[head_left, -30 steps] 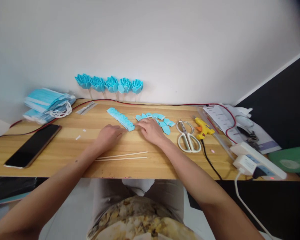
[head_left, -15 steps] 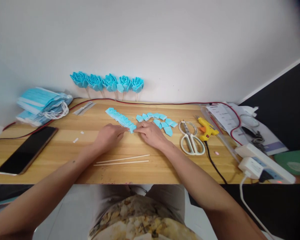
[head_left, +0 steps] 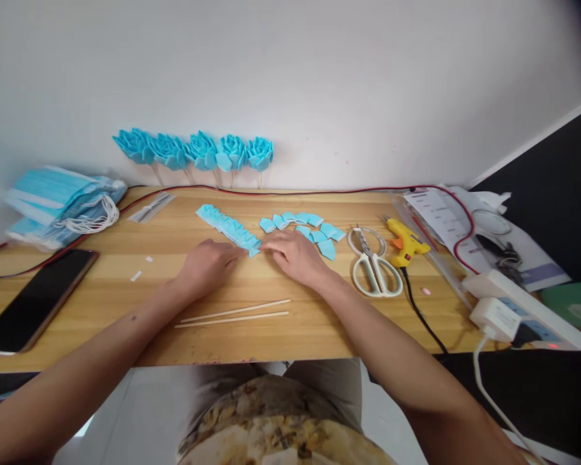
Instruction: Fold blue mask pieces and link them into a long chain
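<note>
1. Head view, left hand [head_left: 206, 265]: lies palm down on the wooden table [head_left: 126, 303], fingers half bent, tips at the near end of the blue folded strip [head_left: 227, 227]. Cannot tell if a piece is pinched.
2. Right hand [head_left: 295, 255]: lies palm down too, fingers stretched rather flat, index tip touching the same near end of the strip from the right.
3. Blue folded strip: lies flat at the middle of the table, running from the hands toward far left.
4. Loose blue petals [head_left: 303, 226]: spread in an arc just beyond the right hand, some touching it.
5. Two thin sticks [head_left: 235, 313]: lie side by side near the table edge, between the forearms.
6. To the right: white scissors [head_left: 372, 265], then yellow glue gun [head_left: 407, 240], then white power strip [head_left: 523, 307].
7. To the left: dark phone [head_left: 33, 300] near, stack of face masks [head_left: 58, 206] far.
8. Against the far wall: five blue flowers [head_left: 193, 150] in a row.
</note>
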The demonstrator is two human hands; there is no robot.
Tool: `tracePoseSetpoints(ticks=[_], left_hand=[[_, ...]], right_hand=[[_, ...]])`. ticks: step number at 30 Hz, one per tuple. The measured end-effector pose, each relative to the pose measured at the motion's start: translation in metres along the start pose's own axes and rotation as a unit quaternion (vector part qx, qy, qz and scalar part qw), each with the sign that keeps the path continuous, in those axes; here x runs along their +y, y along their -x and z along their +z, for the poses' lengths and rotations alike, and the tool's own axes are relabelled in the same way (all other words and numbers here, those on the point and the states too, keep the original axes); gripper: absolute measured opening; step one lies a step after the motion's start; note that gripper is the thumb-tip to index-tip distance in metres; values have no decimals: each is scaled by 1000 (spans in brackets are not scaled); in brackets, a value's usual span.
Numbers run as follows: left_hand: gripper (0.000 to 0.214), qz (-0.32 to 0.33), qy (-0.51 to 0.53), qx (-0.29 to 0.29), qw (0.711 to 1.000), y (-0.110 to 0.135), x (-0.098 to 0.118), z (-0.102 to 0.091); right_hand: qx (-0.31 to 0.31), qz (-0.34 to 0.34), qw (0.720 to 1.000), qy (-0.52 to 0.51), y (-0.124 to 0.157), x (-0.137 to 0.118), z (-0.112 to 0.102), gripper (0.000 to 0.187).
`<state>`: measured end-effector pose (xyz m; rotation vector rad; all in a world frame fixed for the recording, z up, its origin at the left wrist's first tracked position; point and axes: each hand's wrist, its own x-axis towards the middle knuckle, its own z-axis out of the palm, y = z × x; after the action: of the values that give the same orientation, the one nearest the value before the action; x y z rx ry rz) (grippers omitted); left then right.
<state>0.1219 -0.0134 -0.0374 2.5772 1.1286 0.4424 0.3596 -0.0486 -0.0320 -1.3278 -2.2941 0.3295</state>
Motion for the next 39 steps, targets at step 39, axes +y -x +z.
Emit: tracePoseSetpoints(ticks=[39], left_hand=[[40, -35, -159, -33, 986, 2, 11, -1]], right_hand=[[85, 88, 988, 98, -5, 18, -5, 43]])
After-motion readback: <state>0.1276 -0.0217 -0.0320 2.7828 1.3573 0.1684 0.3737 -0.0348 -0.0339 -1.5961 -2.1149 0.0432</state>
